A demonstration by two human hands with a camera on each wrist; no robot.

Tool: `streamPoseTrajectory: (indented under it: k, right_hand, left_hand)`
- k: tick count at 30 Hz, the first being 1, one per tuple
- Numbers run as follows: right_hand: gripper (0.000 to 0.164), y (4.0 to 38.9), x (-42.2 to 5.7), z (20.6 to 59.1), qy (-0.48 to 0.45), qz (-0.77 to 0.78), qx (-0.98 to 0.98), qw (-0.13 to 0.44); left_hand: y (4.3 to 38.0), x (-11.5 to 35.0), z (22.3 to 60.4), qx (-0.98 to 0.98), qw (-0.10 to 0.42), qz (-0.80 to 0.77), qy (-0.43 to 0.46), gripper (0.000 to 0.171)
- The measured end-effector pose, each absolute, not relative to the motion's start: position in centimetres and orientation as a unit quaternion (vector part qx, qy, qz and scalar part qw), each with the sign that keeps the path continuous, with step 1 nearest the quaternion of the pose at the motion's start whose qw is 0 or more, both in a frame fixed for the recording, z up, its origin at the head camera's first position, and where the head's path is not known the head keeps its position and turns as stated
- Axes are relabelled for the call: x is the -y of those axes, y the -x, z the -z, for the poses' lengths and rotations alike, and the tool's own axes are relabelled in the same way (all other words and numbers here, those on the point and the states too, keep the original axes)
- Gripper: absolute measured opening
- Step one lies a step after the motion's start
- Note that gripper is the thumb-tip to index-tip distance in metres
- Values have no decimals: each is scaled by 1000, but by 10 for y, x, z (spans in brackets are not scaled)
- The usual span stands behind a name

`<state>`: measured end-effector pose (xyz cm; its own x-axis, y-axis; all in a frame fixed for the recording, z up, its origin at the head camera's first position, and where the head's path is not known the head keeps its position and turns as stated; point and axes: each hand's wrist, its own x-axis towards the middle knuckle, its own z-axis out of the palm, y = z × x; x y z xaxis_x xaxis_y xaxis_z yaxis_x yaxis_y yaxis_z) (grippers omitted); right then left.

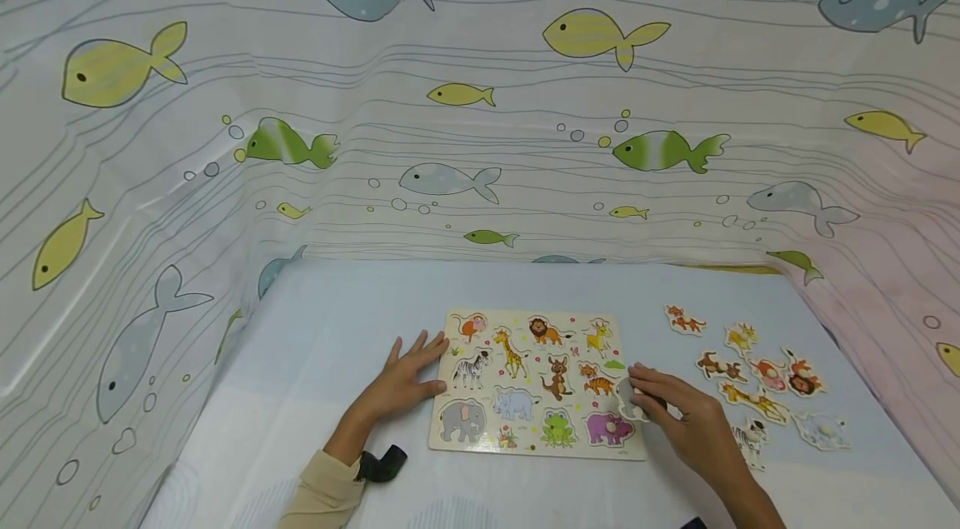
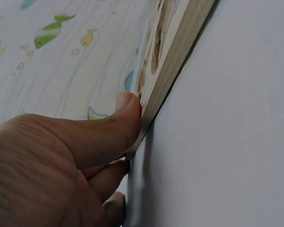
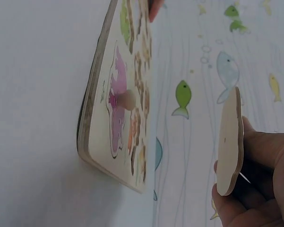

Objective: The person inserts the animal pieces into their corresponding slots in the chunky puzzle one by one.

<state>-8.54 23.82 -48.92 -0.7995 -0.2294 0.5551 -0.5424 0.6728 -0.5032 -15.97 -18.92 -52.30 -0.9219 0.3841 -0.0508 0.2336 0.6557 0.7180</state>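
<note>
A wooden animal puzzle board (image 1: 517,375) lies flat on the table. My left hand (image 1: 401,383) rests at its left edge with fingers spread; in the left wrist view the thumb (image 2: 125,125) touches the board's side. My right hand (image 1: 693,425) pinches a grey animal puzzle piece (image 1: 630,400) just over the board's right edge. From the right wrist view the piece (image 3: 230,144) stands tilted, its plain wooden back showing and its printed face hidden. A purple hippo piece (image 1: 611,429) with a round knob sits in the board's lower right corner.
Several loose animal pieces lie right of the board, among them a giraffe (image 1: 753,401), a zebra (image 1: 750,441), a rhino (image 1: 821,431) and a lion (image 1: 804,376). A fish-patterned sheet (image 1: 517,121) hangs behind and along the sides of the table.
</note>
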Motion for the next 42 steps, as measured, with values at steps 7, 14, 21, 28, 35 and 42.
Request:
streamPoseTrajectory:
  k: [7,14,21,28,35,42]
  right_hand:
    - [38,91,-222,486,-243,-353,869,246]
    - [37,95,-209,485,-251,-361,866,238]
    - [36,98,-196,486,-253,-371,866,220]
    - [32,101,-182,489,-260,-377,866,200]
    - [27,105,-164,490,-267,-385,863,188]
    - [26,107,-147,492,-272,-382,862,194]
  left_hand:
    - [160,189,522,-903,102,-380,-173,73]
    - [160,189,522,-905,107,-375,-169,73]
    - [160,189,523,-907,104,-373,-167,74]
    - [159,190,523,-908,102,-371,-167,73]
    - [159,191,522,-909,100,-368,-168,73]
    - [160,190,522,-908,103,-369,-171,73]
